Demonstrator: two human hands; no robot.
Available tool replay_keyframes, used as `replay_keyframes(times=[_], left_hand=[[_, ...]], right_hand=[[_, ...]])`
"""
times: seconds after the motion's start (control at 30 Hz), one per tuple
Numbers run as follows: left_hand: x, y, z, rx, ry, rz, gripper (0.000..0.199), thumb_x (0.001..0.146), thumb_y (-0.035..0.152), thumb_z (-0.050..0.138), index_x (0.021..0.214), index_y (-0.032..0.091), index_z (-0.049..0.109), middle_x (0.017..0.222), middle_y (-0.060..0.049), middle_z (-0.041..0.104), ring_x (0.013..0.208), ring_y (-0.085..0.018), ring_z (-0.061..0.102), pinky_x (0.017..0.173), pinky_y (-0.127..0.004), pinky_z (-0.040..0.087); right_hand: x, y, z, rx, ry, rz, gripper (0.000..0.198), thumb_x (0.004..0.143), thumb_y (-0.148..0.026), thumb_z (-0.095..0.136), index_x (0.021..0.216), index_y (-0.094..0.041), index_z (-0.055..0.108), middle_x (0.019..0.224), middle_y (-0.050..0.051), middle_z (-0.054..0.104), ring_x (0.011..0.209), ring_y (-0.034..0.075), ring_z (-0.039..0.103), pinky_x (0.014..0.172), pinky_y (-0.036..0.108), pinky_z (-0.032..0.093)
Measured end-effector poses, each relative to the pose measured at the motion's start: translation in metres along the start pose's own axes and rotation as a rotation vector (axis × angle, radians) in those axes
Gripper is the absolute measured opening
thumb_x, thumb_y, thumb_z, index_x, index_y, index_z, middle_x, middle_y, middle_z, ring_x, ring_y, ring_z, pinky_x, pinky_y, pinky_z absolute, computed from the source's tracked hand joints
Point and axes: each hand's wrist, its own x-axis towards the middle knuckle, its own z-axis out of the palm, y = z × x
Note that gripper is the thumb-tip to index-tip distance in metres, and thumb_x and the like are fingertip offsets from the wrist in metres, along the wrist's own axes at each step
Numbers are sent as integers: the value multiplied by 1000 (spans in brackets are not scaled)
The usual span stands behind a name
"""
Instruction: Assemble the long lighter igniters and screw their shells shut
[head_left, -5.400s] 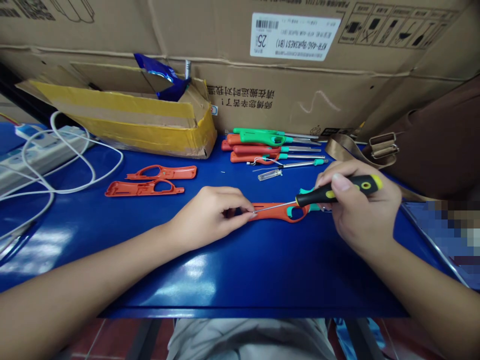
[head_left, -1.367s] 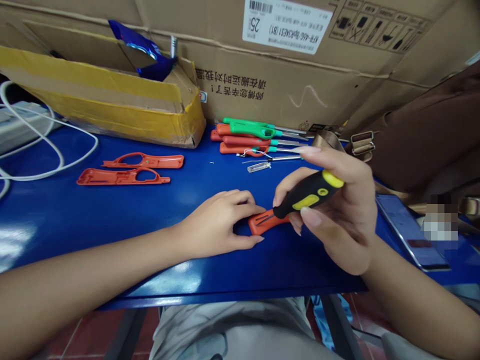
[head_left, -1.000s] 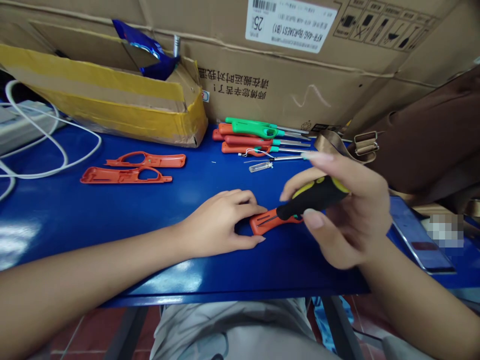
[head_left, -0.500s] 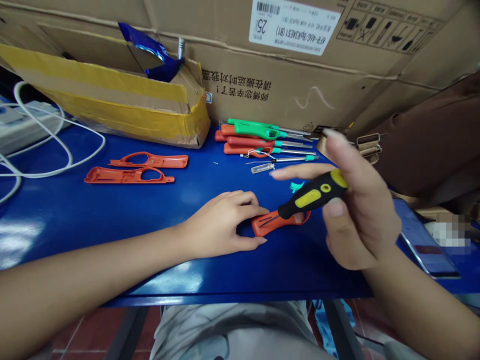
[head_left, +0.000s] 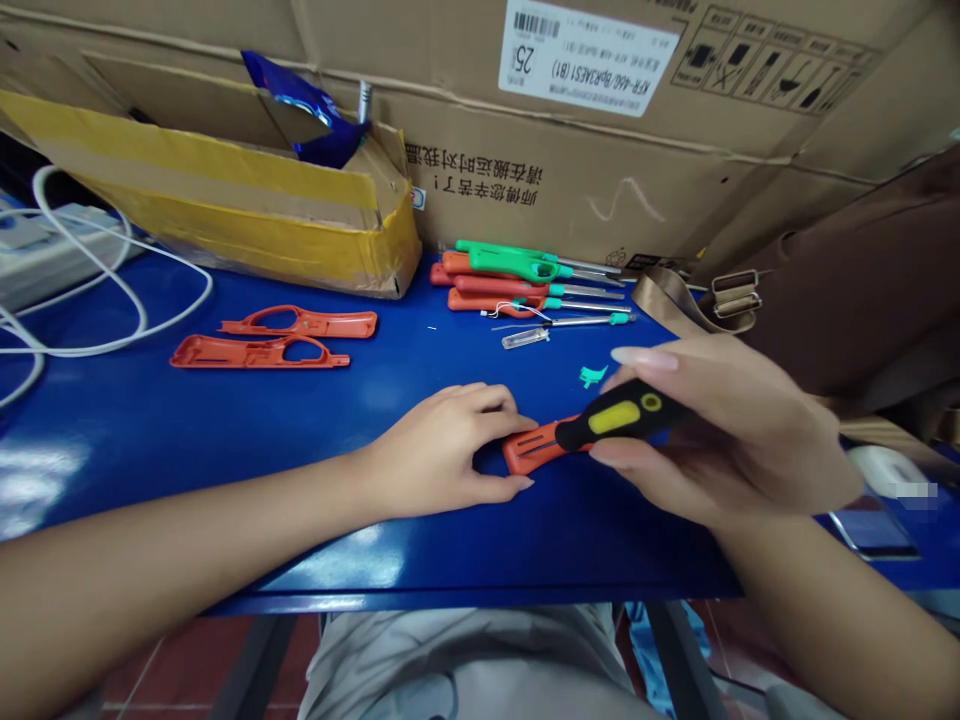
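Note:
My left hand [head_left: 442, 440] is closed around the near-left end of an orange lighter casing [head_left: 529, 460], pressing it to the blue table. My right hand [head_left: 742, 430] grips a screwdriver [head_left: 615, 415] with a black and yellow handle. Its thin shaft slants down over the slotted casing; where the tip sits is hard to make out. The far end of the casing is hidden behind the right hand. A small green trigger [head_left: 592, 376] lies just beyond the handle. Further back are a clear fuel tank [head_left: 525, 338] and a thin metal lighter tube [head_left: 585, 320].
Two opened orange casing halves [head_left: 337, 323] lie at left. Several gas lighters [head_left: 502, 286] are piled at the back, before a large cardboard box [head_left: 465, 120]. A yellow-taped carton [head_left: 262, 190], white cables [head_left: 120, 235], a brown strap [head_left: 667, 290] and a phone [head_left: 874, 533] surround the area.
My right hand has turned and its fingers have closed further over the screwdriver's handle, moving slightly right. The left hand and the casing have stayed in place.

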Motion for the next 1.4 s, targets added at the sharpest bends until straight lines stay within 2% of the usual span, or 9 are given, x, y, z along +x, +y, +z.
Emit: replay_keyframes(times=[0.07,0.23,0.43,0.6,0.8,0.97,1.13,1.3,1.4], left_hand=[[0,0,0,1,-2,-2,35,89,39,73,119,21,70,108,-4,67,99,-22,63,89,-34,48],[0,-1,0,-7,5,6,31,89,40,73,114,21,71,107,-5,67,99,-22,63,89,-34,49],[-1,-1,0,-1,6,0,35,88,38,73,117,20,70,107,-4,67,99,-22,63,89,-34,48],[0,0,-1,-2,7,5,28,88,40,73,110,21,72,106,-4,67,97,-21,64,87,-33,49],[0,0,0,-6,6,-7,33,88,38,74,116,21,70,106,-4,67,98,-21,63,88,-33,48],[0,0,0,-12,6,-2,29,87,39,74,110,21,71,106,-3,66,97,-21,62,87,-33,47],[0,0,0,-13,5,-2,30,88,37,74,112,20,70,106,-3,65,97,-20,62,87,-33,48],[1,0,0,-21,5,-1,30,87,38,75,111,20,71,105,-3,65,96,-20,62,87,-33,48],[1,0,0,-20,9,0,31,87,38,75,112,20,71,104,-2,65,95,-20,62,86,-33,48]], right_hand=[[-1,1,-1,-40,9,-44,57,90,-30,73,145,-22,59,97,5,80,73,21,73,61,33,65],[-7,1,3,107,34,12,54,97,-20,53,151,-15,50,135,11,69,104,25,74,77,38,66],[-2,2,0,-46,0,-51,55,92,-29,71,144,-20,60,95,5,80,73,21,73,61,32,63],[-3,6,1,62,24,-40,53,98,-22,50,151,-17,52,132,9,72,94,24,76,71,37,66],[2,6,-2,-27,1,-102,52,93,-25,65,145,-19,58,95,5,80,72,20,71,58,31,62],[1,5,1,104,-32,10,60,91,-20,55,152,-19,50,136,8,69,99,25,73,82,42,64],[3,8,2,-51,15,-84,58,89,-33,71,145,-28,58,98,1,80,71,20,72,55,31,60],[0,5,1,-14,58,-43,49,99,-20,45,147,-22,57,128,4,74,93,21,75,81,38,64],[0,3,-1,15,-7,-14,50,98,-20,51,148,-24,55,123,5,75,91,21,74,78,37,64]])
